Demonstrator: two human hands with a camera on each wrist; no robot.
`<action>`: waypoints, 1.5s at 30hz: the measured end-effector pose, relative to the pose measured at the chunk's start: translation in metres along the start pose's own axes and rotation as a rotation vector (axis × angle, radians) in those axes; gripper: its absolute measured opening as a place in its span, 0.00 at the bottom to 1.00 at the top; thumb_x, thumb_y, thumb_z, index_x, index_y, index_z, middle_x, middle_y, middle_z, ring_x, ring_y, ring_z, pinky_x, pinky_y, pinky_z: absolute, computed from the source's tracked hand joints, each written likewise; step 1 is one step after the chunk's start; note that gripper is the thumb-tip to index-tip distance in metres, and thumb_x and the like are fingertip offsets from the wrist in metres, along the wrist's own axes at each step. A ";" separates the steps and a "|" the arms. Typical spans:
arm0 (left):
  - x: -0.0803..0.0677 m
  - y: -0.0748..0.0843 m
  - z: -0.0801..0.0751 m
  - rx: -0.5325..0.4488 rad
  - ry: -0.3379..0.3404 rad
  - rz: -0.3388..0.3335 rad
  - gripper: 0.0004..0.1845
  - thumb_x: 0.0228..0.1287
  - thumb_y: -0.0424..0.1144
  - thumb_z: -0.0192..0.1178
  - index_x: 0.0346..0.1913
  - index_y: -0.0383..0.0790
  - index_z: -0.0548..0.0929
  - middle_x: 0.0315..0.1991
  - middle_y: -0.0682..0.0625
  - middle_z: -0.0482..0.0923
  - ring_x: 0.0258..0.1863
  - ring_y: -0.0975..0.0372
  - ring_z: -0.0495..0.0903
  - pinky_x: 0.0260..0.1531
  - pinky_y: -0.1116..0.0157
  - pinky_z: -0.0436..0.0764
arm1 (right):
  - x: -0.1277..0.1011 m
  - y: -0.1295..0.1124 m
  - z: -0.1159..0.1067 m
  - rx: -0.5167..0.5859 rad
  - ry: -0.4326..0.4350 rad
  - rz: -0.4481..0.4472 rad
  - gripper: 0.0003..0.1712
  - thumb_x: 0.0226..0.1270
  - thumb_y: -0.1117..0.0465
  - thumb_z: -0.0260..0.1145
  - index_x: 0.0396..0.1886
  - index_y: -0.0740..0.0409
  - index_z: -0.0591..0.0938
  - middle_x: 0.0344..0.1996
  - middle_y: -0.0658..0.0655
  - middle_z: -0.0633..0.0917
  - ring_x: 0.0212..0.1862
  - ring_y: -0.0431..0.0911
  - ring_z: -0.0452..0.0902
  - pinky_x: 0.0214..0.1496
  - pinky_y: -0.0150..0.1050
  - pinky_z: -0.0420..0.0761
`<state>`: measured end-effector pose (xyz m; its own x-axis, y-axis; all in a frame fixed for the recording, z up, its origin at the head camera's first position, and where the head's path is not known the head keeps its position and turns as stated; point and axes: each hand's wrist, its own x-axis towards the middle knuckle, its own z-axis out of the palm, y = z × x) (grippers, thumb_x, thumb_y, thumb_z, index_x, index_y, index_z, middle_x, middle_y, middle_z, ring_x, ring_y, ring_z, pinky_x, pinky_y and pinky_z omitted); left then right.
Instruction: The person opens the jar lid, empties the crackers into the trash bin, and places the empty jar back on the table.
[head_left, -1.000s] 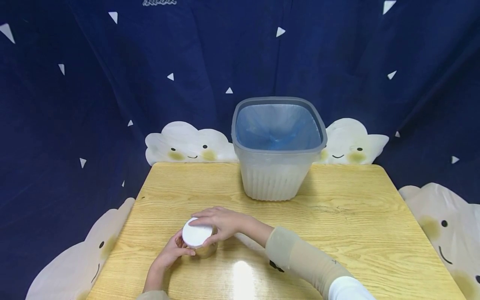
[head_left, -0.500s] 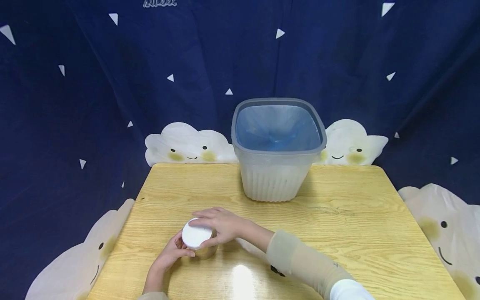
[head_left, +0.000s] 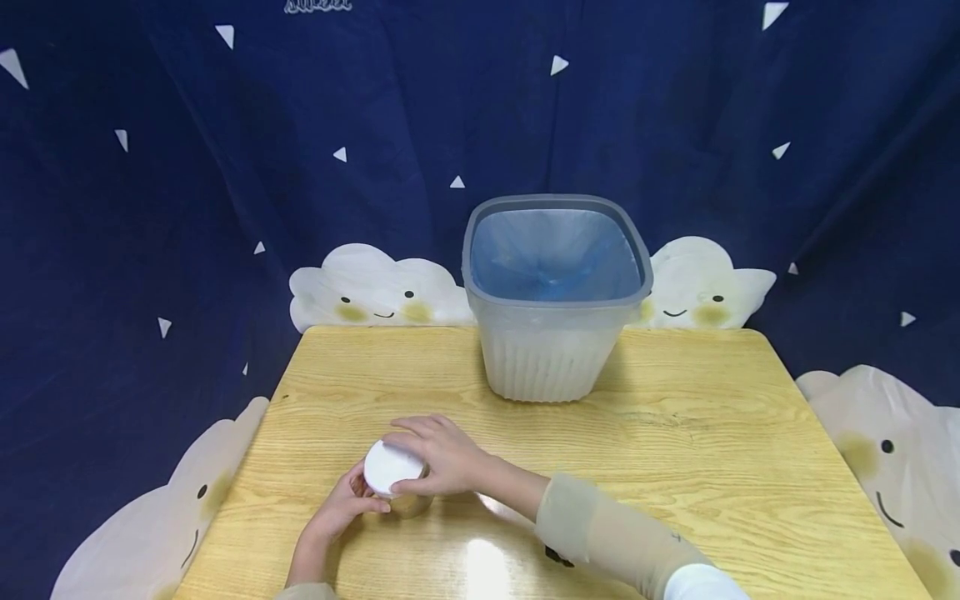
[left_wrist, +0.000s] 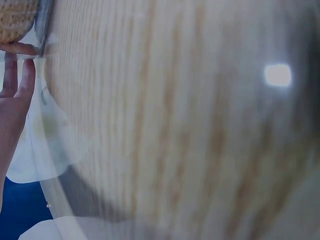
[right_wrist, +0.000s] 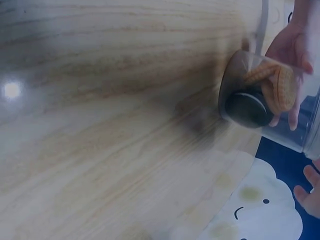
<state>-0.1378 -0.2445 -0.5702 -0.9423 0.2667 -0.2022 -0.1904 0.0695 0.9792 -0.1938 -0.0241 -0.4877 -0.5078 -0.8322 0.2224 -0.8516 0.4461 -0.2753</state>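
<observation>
My right hand (head_left: 442, 454) curls over the white lid (head_left: 390, 467) of a clear jar (right_wrist: 260, 95), fingers wrapped round its rim. My left hand (head_left: 347, 500) grips the jar's side from below. The jar stands on the wooden table (head_left: 675, 450), near its front left; inside lie round sandwich biscuits (right_wrist: 277, 87), though through the blurred wall I can't count them. Well behind stands a grey bin (head_left: 555, 292) lined with a blue bag. My right forearm crosses the table from the lower right.
</observation>
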 end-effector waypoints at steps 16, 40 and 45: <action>0.000 0.002 0.000 -0.007 -0.006 -0.010 0.47 0.44 0.27 0.67 0.68 0.30 0.52 0.67 0.38 0.55 0.54 0.80 0.63 0.54 0.82 0.59 | -0.010 -0.014 0.017 0.001 0.075 0.133 0.43 0.50 0.30 0.59 0.64 0.44 0.66 0.64 0.56 0.67 0.62 0.50 0.64 0.61 0.48 0.66; 0.001 0.000 -0.001 -0.023 -0.025 0.001 0.48 0.44 0.29 0.68 0.68 0.30 0.52 0.66 0.37 0.55 0.54 0.79 0.65 0.54 0.82 0.60 | -0.009 -0.018 0.025 -0.006 0.117 0.154 0.45 0.49 0.29 0.59 0.63 0.47 0.67 0.63 0.56 0.67 0.62 0.50 0.63 0.61 0.49 0.66; 0.000 0.001 -0.001 -0.019 -0.021 -0.011 0.48 0.44 0.29 0.69 0.68 0.30 0.53 0.66 0.36 0.55 0.54 0.80 0.65 0.54 0.82 0.60 | -0.010 -0.017 0.024 -0.010 0.122 0.145 0.45 0.48 0.29 0.59 0.63 0.47 0.68 0.63 0.56 0.67 0.62 0.49 0.64 0.62 0.47 0.66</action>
<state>-0.1387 -0.2457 -0.5696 -0.9344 0.2857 -0.2130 -0.2062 0.0539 0.9770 -0.1709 -0.0319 -0.5075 -0.6368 -0.7132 0.2930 -0.7693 0.5624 -0.3031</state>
